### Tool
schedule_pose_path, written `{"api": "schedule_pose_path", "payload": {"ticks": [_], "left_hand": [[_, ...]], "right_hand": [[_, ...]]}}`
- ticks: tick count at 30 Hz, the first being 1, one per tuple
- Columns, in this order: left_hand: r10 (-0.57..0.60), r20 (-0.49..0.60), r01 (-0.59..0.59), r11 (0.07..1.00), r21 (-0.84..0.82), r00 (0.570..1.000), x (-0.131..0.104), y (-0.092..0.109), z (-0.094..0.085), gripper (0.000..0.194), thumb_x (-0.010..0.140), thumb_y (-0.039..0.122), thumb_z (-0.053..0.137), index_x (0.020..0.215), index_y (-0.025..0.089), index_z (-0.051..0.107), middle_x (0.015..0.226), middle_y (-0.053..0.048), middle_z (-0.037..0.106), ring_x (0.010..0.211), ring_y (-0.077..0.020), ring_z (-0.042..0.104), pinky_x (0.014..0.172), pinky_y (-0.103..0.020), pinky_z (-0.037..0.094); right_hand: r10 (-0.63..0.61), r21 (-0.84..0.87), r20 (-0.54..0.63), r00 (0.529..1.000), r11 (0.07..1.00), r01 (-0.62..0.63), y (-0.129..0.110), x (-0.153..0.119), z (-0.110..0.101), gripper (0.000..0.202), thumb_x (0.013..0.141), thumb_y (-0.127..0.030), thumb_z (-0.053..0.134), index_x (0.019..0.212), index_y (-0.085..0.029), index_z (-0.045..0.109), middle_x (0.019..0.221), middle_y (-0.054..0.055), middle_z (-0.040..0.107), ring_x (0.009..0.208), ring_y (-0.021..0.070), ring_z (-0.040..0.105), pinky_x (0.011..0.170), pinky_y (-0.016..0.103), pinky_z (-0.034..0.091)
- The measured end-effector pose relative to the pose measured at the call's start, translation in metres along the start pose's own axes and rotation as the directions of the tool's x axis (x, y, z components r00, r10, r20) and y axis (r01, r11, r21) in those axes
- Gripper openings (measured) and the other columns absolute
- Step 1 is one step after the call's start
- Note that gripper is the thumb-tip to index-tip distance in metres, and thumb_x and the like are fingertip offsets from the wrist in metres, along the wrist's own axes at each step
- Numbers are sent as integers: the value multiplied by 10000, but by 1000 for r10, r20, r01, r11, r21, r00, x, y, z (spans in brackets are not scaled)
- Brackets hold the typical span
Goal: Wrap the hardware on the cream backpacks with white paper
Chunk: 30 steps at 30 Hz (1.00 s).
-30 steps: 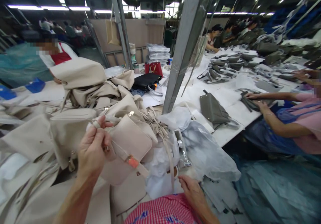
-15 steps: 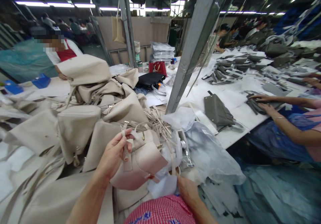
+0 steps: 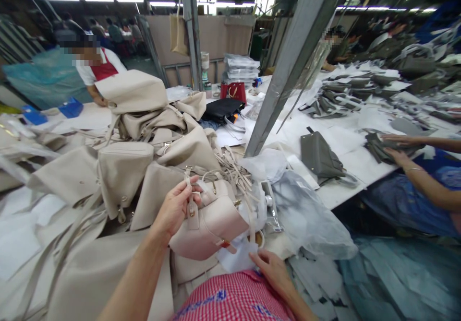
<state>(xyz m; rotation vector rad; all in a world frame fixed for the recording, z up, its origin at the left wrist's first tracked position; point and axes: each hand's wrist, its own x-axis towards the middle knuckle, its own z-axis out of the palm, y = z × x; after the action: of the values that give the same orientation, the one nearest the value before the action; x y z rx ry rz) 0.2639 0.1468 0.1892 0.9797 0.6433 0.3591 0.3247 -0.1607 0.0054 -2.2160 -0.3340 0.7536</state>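
Observation:
My left hand (image 3: 177, 208) pinches a narrow beige strap (image 3: 190, 201) with a small metal buckle, above the left side of a small pale pink-beige bag (image 3: 212, 225). The bag lies tilted on other bags, with thin cords and metal fittings on it. My right hand (image 3: 268, 266) is low, near the checked apron, thumb and forefinger close together at the edge of a white sheet (image 3: 239, 254). Whether it grips the sheet is hard to tell. A tangle of thin straps (image 3: 234, 172) lies behind the bag.
Beige bags (image 3: 126, 172) are heaped at left. A slanted metal post (image 3: 284, 76) rises beyond the straps. Clear plastic (image 3: 309, 215) and a dark grey bag (image 3: 319, 155) lie at right. Other people's hands work at far right; a person in a red apron stands back left.
The view has shifted, so the scene sits further right and slightly higher. My right hand has come out from beside the hanging strap to the white sheet. My left hand keeps its pinch.

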Motion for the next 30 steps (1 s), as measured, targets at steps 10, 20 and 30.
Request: {"api": "schedule_pose_path", "payload": {"ticks": [10,20,30], "left_hand": [[-89,125,98,993,-67,988,-9,-5,-9,352,781,207,737,1113,110,667,612,31,594,585,-102,590,636,-212,503],[-251,246,287,950,-123,936,-31,-27,-8,282,716,335,797,707,154,581,717,-99,766,687,-188,707,753,-311,545],[-285,244,312,947,-79,927,-55,-34,-14,230,631,305,783,736,105,735,916,-145,775,835,-225,691,747,-292,497]], "right_hand": [[-137,598,169,976,802,9,-61,-22,-68,438,722,-448,732,1074,-204,644,934,91,757,899,264,705,829,388,534],[-294,450,678,674,891,-65,-166,-27,-89,409,657,-482,763,920,-171,725,774,25,675,680,152,585,602,222,399],[-202,11,742,639,957,291,-213,7,-39,237,709,-313,626,570,-185,483,531,-63,367,493,67,312,440,199,204]]}}
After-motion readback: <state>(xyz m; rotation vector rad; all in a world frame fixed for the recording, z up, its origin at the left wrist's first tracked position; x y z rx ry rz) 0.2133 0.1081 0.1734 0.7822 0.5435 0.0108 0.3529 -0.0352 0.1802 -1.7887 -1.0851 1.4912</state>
